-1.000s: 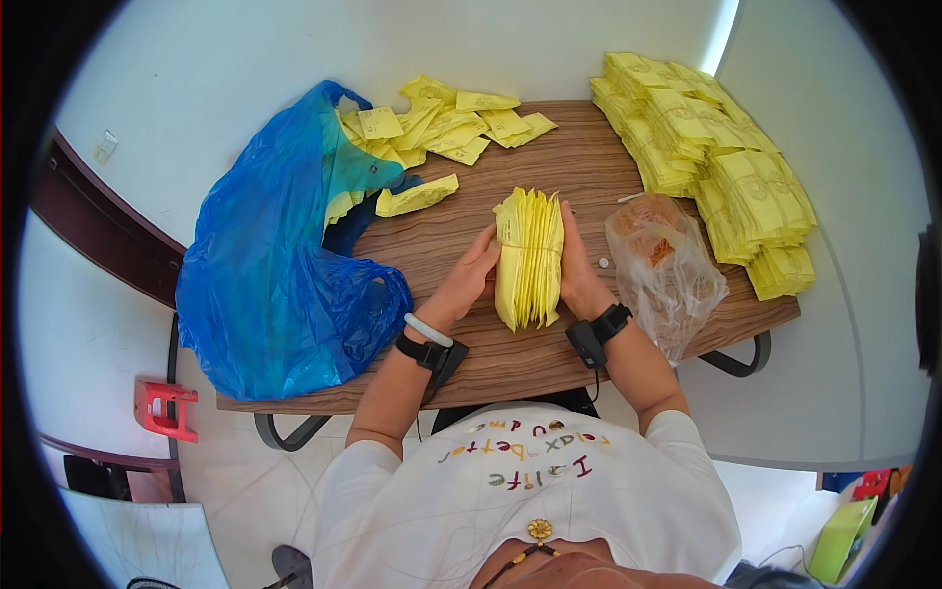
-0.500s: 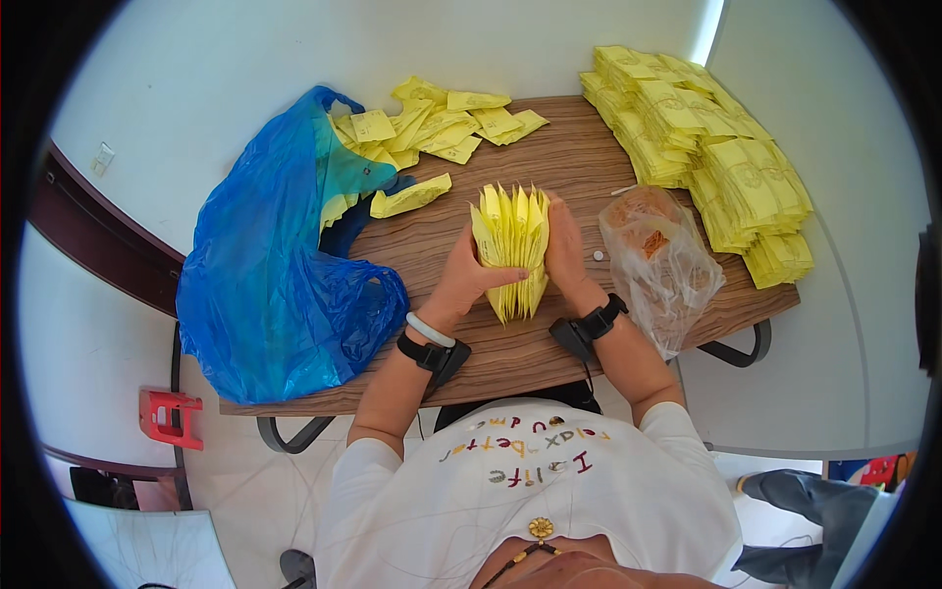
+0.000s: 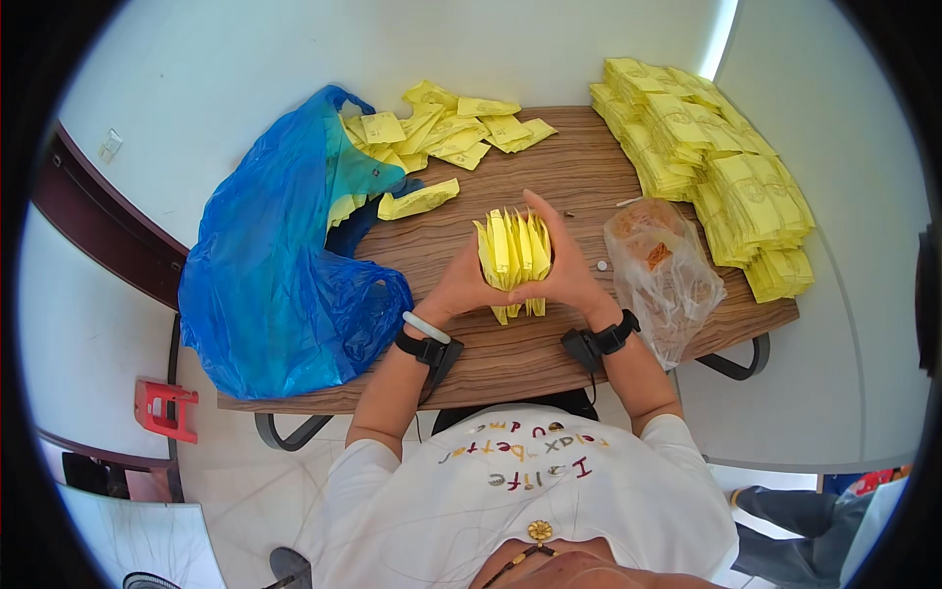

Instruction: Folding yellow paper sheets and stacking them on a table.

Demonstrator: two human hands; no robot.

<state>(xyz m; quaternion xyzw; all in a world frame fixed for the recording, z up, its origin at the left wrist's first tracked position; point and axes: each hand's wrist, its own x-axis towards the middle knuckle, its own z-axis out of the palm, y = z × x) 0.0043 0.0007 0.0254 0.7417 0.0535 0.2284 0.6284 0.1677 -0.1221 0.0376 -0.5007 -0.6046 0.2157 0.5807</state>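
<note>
A thick bundle of flat yellow packets [image 3: 514, 253] is held upright over the middle of the table, their edges facing me. My left hand [image 3: 457, 282] is closed round its left side. On the right side my right hand [image 3: 571, 265] grips it, with the index finger reaching up past the top and the thumb across the front. Both thumbs nearly meet at the near side of the bundle. Loose yellow packets [image 3: 446, 128] lie scattered at the back, and one lone packet [image 3: 419, 199] rests nearer, left of the bundle.
A large blue plastic bag [image 3: 285, 255] covers the left of the wood-grain table [image 3: 549, 368]. High stacks of yellow packets [image 3: 751, 191] stand at the back right. In front of them lies a clear plastic bag [image 3: 672, 285] with reddish-brown contents. A small white round piece [image 3: 602, 265] lies beside it.
My right hand has shifted its grip: its thumb now crosses the front of the bundle and its index finger extends upward. The packets look pressed more evenly together. The view has shifted slightly.
</note>
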